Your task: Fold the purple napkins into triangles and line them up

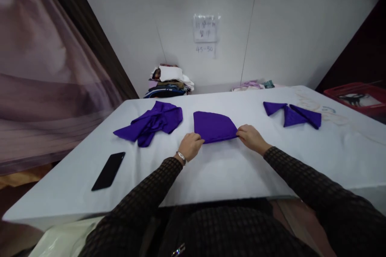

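Note:
A purple cloth [213, 126], folded flat, lies in the middle of the white table [229, 168]. My left hand [190, 146] pinches its near left corner, fingers closed on the edge. My right hand [251, 136] grips the near right corner the same way. A crumpled pile of purple cloths [150, 123] lies to the left of it. Folded purple cloths [294, 114] in pointed shapes sit to the right.
A black phone [108, 170] lies near the table's left front edge. Stacked clothes [169, 81] rest against the white wall behind the table, with more fabric [251, 85] further right. A red crate [358, 96] stands at the far right. A curtain [45, 80] hangs at left.

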`<state>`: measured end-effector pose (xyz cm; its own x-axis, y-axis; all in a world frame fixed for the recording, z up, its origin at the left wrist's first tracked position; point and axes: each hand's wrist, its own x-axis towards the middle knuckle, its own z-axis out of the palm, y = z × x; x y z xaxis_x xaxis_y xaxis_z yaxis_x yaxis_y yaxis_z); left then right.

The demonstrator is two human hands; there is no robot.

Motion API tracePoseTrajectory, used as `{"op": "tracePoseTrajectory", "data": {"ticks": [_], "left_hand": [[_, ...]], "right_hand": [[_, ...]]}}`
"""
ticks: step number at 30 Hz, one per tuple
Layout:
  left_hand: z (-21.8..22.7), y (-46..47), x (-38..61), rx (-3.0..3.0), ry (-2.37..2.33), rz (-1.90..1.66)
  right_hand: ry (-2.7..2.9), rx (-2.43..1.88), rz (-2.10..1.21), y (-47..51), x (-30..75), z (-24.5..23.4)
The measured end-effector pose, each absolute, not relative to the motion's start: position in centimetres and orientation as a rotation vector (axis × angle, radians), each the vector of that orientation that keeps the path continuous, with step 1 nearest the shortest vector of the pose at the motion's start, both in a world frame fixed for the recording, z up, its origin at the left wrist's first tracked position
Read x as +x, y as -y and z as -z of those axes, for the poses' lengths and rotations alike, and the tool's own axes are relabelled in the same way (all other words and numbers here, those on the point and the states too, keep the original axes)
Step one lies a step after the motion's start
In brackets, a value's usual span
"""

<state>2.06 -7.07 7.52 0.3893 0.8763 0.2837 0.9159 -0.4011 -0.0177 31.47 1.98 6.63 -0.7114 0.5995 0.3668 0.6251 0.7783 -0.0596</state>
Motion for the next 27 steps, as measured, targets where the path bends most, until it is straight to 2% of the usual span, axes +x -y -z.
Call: {"op": "tracePoseTrajectory", "data": {"ticks": [3,6,19,27], "left_hand": [[-2.8,9.2,2.9,-2.555,1.667,0.239],[-1.3,10.4,3.1,-2.549,1.723,0.242],[-1.1,11.6,2.1,-2.609,1.798,0.354],[-3.4,7.3,2.2,-2.564,1.904,0.671]], "right_hand": [[2.716,-0.962,0.015,0.4,32.0,-1.9],[2.708,-0.99,-0.018,1.7,32.5,-0.4],[2.658,-1.07,-0.153,3.5,33.1,-0.4],[2.643,-1.143,-0.395,3.7,33.5,-0.5]]}}
